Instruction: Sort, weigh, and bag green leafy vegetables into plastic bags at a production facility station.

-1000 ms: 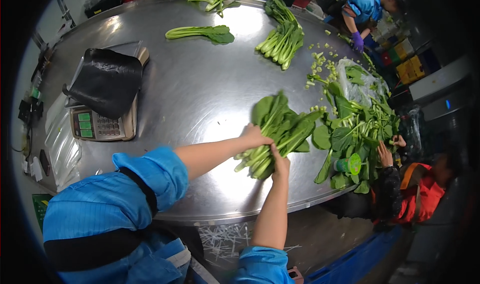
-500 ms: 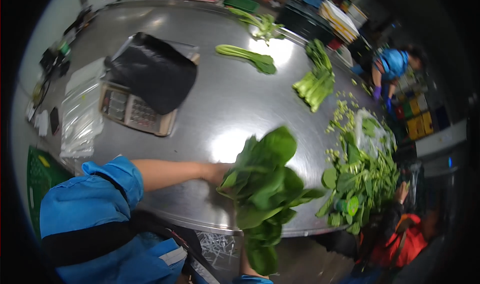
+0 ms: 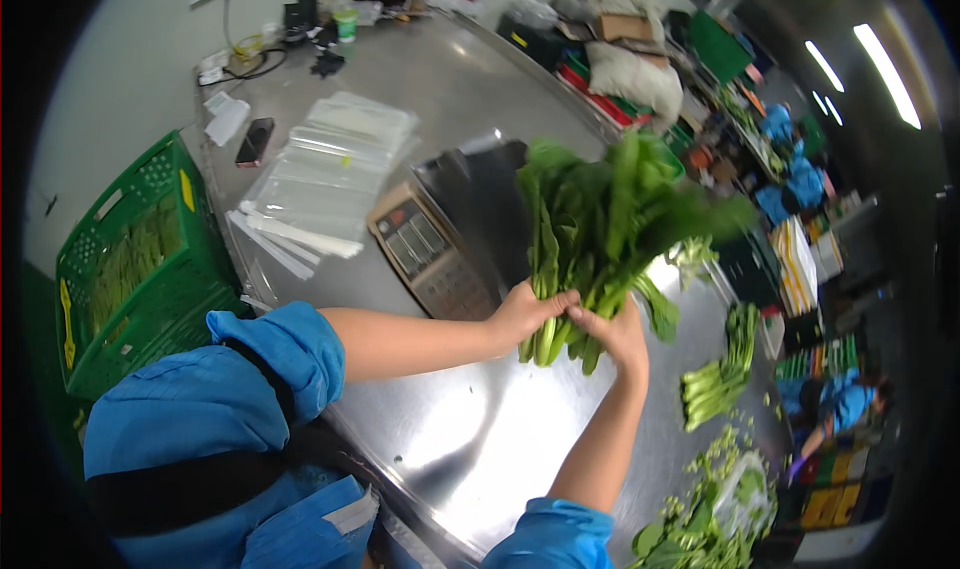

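Note:
A large bunch of leafy greens (image 3: 590, 224), with pale green stalks, stands upright in both my hands above the table. My left hand (image 3: 532, 315) wraps the stalks from the left, and my right hand (image 3: 618, 331) closes round them from the right, with the thumbs nearly meeting in front. The stalk ends show just below the hands, while the leaves fan out above, blurred on the right side. Behind the bunch is a weighing scale (image 3: 420, 254) with buttons, partly covered by black plastic (image 3: 480, 194). The leaves hide part of it.
Clear plastic bags (image 3: 335, 164) lie left of the scale, near a phone (image 3: 255, 142). A green crate (image 3: 140, 259) of greens stands at the left. Rightward on the metal table (image 3: 480, 419) are another bunch (image 3: 718, 374) and a leaf pile (image 3: 710, 514). A co-worker (image 3: 845, 409) is beyond.
The view has turned left, bringing the crate into sight. The leafy bunch has been lifted from the table's near edge toward the scale and turned leaves up. My right hand now shows on its stalks.

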`<action>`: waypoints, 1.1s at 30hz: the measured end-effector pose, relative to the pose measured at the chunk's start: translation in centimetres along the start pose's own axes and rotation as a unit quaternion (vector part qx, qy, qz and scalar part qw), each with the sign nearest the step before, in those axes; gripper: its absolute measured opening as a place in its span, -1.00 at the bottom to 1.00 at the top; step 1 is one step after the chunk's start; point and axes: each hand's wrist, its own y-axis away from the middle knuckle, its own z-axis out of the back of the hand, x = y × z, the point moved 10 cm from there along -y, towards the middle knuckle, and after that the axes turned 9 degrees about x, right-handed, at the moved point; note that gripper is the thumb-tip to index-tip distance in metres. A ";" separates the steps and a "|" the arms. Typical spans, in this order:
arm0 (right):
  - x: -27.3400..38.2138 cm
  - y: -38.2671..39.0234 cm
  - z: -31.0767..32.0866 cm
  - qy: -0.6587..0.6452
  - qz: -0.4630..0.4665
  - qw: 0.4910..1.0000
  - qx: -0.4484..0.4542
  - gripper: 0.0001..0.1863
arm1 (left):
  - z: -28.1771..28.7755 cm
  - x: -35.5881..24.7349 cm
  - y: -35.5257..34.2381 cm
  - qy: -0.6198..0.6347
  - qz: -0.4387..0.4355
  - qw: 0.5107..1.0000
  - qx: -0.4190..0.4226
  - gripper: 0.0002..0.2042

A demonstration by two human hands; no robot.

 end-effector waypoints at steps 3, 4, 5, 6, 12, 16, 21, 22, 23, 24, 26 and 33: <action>-3.5 -7.9 -0.5 0.119 -0.053 0.990 0.062 -0.02 | 5.1 0.9 -0.6 0.075 0.094 0.992 -0.042 -0.54; -4.1 -9.8 -1.3 0.180 -0.070 0.979 0.067 0.08 | 6.3 -0.1 0.2 0.094 0.112 0.989 -0.026 -0.52; -6.7 -10.4 -1.7 0.220 -0.181 0.954 0.092 0.21 | 8.1 -1.2 1.7 0.061 0.101 0.990 -0.081 -0.51; -10.1 -11.3 -0.7 0.260 -0.136 0.953 0.074 0.26 | 8.0 -1.7 2.6 0.061 0.100 0.990 -0.074 -0.51; 0.2 -7.4 -1.8 0.328 0.026 0.936 -0.122 -0.22 | 15.4 -4.5 11.8 -0.355 0.051 0.934 0.015 -0.76; 18.1 10.7 -2.3 0.304 0.431 0.773 -0.353 -0.61 | 15.4 -1.2 15.5 -0.411 0.061 0.908 0.048 -0.85; 16.9 10.4 -5.5 0.259 0.415 0.809 -0.325 -0.63 | 11.8 -0.1 14.0 -0.426 0.039 0.895 0.130 -0.87; 16.9 10.3 -6.3 0.249 0.414 0.816 -0.317 -0.63 | 11.1 0.0 13.7 -0.416 0.038 0.894 0.161 -0.86; 16.8 10.3 -7.0 0.240 0.411 0.823 -0.309 -0.64 | 10.4 0.1 13.5 -0.406 0.036 0.892 0.192 -0.85; 16.8 10.2 -7.6 0.232 0.407 0.829 -0.305 -0.64 | 10.4 0.0 13.3 -0.407 0.035 0.893 0.188 -0.85; 16.6 10.1 -8.5 0.218 0.399 0.839 -0.299 -0.65 | 9.4 -0.1 13.1 -0.397 0.007 0.892 0.215 -0.86; 15.0 9.4 -9.8 0.175 0.365 0.867 -0.291 -0.68 | 9.7 -7.3 5.2 -0.465 -0.180 0.854 0.148 -0.85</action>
